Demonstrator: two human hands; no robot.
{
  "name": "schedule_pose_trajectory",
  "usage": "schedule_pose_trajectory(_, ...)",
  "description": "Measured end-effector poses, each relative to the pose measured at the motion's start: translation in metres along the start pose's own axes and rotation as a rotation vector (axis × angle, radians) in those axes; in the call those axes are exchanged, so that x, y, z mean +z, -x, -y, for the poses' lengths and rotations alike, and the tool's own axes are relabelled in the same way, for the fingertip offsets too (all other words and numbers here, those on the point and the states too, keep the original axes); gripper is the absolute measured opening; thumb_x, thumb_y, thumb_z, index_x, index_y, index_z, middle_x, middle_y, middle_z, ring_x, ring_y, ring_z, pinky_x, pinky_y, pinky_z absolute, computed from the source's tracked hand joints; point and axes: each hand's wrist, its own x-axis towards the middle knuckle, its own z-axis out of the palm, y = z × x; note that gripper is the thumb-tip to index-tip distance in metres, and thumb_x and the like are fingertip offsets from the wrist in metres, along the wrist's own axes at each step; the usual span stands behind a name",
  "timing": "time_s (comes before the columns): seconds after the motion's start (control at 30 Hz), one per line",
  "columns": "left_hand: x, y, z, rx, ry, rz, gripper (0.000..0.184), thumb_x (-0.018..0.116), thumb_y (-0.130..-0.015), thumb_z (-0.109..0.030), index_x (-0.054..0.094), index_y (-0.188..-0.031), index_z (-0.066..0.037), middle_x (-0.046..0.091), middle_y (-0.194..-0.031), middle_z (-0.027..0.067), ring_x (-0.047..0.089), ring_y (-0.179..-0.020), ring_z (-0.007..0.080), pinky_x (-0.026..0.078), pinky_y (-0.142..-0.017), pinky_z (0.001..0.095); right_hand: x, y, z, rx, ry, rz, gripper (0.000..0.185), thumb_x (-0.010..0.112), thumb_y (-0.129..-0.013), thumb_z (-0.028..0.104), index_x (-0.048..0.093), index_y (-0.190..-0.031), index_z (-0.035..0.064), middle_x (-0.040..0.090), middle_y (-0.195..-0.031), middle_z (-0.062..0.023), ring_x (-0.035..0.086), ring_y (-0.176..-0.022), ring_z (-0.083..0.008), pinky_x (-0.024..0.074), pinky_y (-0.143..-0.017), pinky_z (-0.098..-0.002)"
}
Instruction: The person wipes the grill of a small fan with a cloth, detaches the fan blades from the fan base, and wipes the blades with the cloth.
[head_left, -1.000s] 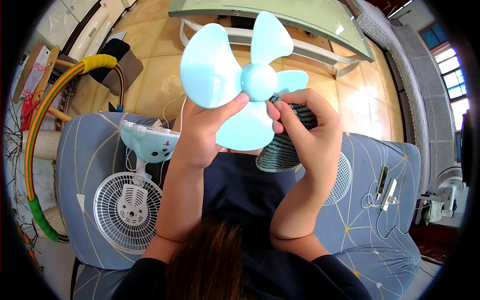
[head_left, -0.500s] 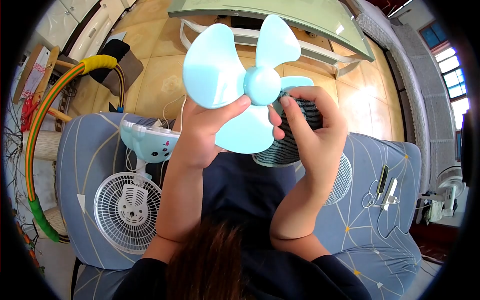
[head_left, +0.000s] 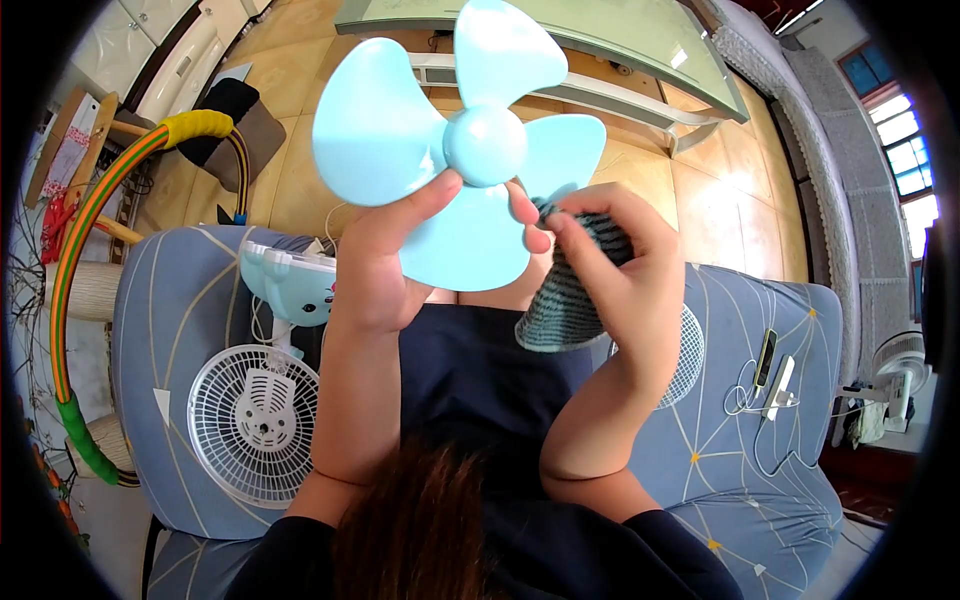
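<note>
A light-blue fan blade (head_left: 487, 145) with four vanes faces me, held up over my lap. My left hand (head_left: 395, 250) grips its lower vane near the hub, thumb in front and fingertips showing at the vane's right edge. A dark and teal striped cloth (head_left: 575, 290) hangs from my right hand (head_left: 635, 255), pinched between thumb and fingers. The top of the cloth is close to the lower right vane; whether they touch is unclear. Left of my left arm are a white fan grille (head_left: 257, 425) and a light-blue fan base (head_left: 300, 290), partly hidden.
Another round grille (head_left: 685, 360) lies on the grey-blue sofa (head_left: 740, 450), partly behind my right arm. Farther right are a phone (head_left: 765, 360) and a white power strip (head_left: 780, 388) with cables. A striped hoop (head_left: 75, 270) stands at the left. A glass-topped table (head_left: 640, 50) is ahead.
My left hand has moved left with the fan blade, which is slightly turned, showing more of its right vane. The cloth and my right hand have shifted a little down and left, away from the hub.
</note>
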Motion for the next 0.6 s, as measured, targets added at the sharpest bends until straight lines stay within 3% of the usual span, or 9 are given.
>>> schedule_pose_trajectory(0.13, -0.0031, 0.0008, 0.0000, -0.060, 0.020, 0.061, 0.048, 0.046, -0.098, -0.027, 0.049, -0.129, 0.009, 0.067, -0.100, 0.0225, 0.071, -0.089, 0.0324, 0.058, -0.079, 0.0402, -0.0023, -0.0030, 0.0045, 0.098, 0.023, -0.274, 0.009, 0.073, -0.085, 0.004, 0.068, -0.092, -0.0006, 0.066, -0.077, -0.0043, 0.059, -0.070, -0.0084, 0.0479, -0.067, -0.0235)
schedule_pose_trajectory(0.2, -0.0065, 0.0000, 0.0001, -0.075, 0.146, 0.122, 0.039, 0.048, -0.099, -0.020, 0.052, -0.125, 0.009, 0.069, -0.101, 0.0208, 0.071, -0.092, 0.0307, 0.057, -0.086, 0.0391, -0.0028, -0.0050, 0.0031, 0.072, 0.042, -0.318, 0.009, 0.073, -0.084, 0.004, 0.068, -0.091, -0.0006, 0.066, -0.076, -0.0053, 0.059, -0.070, -0.0093, 0.0482, -0.066, -0.0243)
schedule_pose_trajectory(0.23, -0.0058, 0.0003, 0.0009, -0.060, 0.094, 0.089, 0.043, 0.046, -0.099, -0.023, 0.050, -0.128, 0.009, 0.068, -0.100, 0.0216, 0.071, -0.090, 0.0317, 0.057, -0.082, 0.0396, -0.0030, -0.0051, 0.0026, 0.064, 0.051, -0.325, 0.010, 0.073, -0.084, 0.003, 0.068, -0.091, -0.0006, 0.066, -0.076, -0.0057, 0.060, -0.070, -0.0098, 0.0484, -0.066, -0.0246)
schedule_pose_trajectory(0.3, -0.0031, 0.0009, 0.0035, -0.031, -0.010, 0.023, 0.052, 0.043, -0.098, -0.030, 0.046, -0.132, 0.009, 0.066, -0.100, 0.0231, 0.071, -0.087, 0.0339, 0.058, -0.076, 0.0406, -0.0052, -0.0035, 0.0030, 0.081, 0.029, -0.191, 0.010, 0.073, -0.083, 0.003, 0.068, -0.091, -0.0009, 0.066, -0.077, -0.0068, 0.061, -0.070, -0.0111, 0.0488, -0.066, -0.0251)
schedule_pose_trajectory(0.43, 0.0000, 0.0000, 0.0021, 0.007, 0.015, 0.000, 0.051, 0.041, -0.099, -0.029, 0.046, -0.133, 0.009, 0.066, -0.099, 0.0222, 0.070, -0.086, 0.0332, 0.057, -0.079, 0.0407, -0.0092, -0.0001, -0.0002, 0.102, 0.004, 0.114, 0.011, 0.074, -0.082, 0.003, 0.067, -0.089, -0.0014, 0.068, -0.080, -0.0094, 0.063, -0.072, -0.0160, 0.0502, -0.068, -0.0276)
schedule_pose_trajectory(0.6, -0.0023, -0.0004, 0.0020, -0.006, 0.028, 0.012, 0.052, 0.040, -0.099, -0.028, 0.044, -0.135, 0.009, 0.066, -0.099, 0.0223, 0.069, -0.086, 0.0328, 0.056, -0.080, 0.0408, -0.0073, -0.0007, -0.0009, 0.105, -0.014, -0.025, 0.011, 0.073, -0.083, 0.004, 0.067, -0.091, -0.0008, 0.066, -0.077, -0.0074, 0.061, -0.070, -0.0134, 0.0490, -0.067, -0.0261)
